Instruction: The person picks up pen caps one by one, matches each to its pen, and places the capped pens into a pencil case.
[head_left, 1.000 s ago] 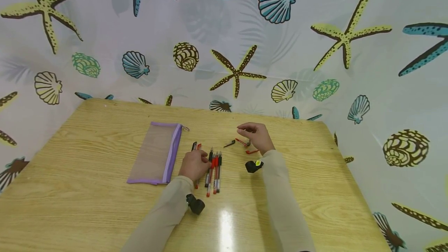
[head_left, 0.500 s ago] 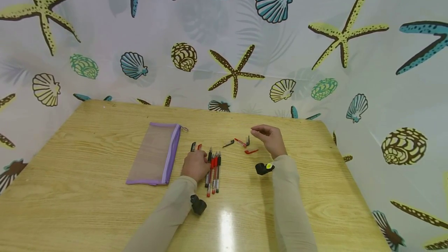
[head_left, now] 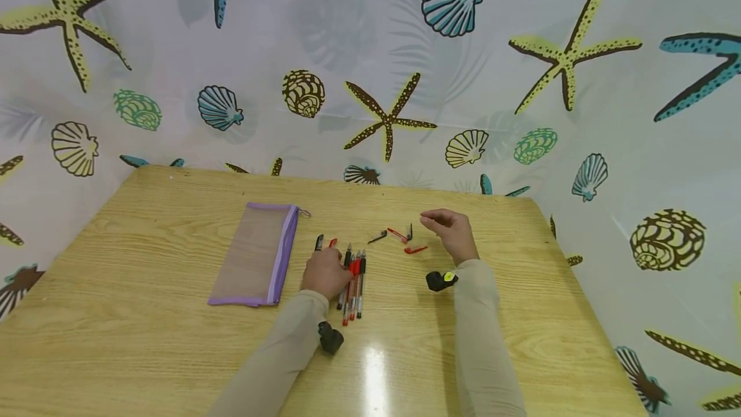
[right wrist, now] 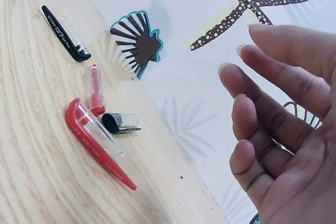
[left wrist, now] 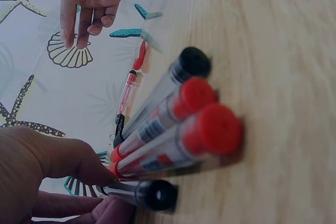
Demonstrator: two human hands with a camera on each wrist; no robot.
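My left hand is low over the row of gel pens, left of the middle. In the left wrist view its thumb and fingers pinch a black gel pen. Beside that lie uncapped red gel pens and another black one, side by side with nibs pointing away. My right hand hovers with relaxed fingers, holding nothing, right of the loose caps. Those are a black cap, a long red cap, a second red cap and a second black cap.
A mesh pouch with purple edging and a zip lies left of the pens. Black and red tops show just past my left hand. The wooden table meets a shell-patterned cloth at its back edge.
My right hand has moved right, away from above the caps, and a standing-out black cap now shows there. My left hand has shifted slightly right along the pens.
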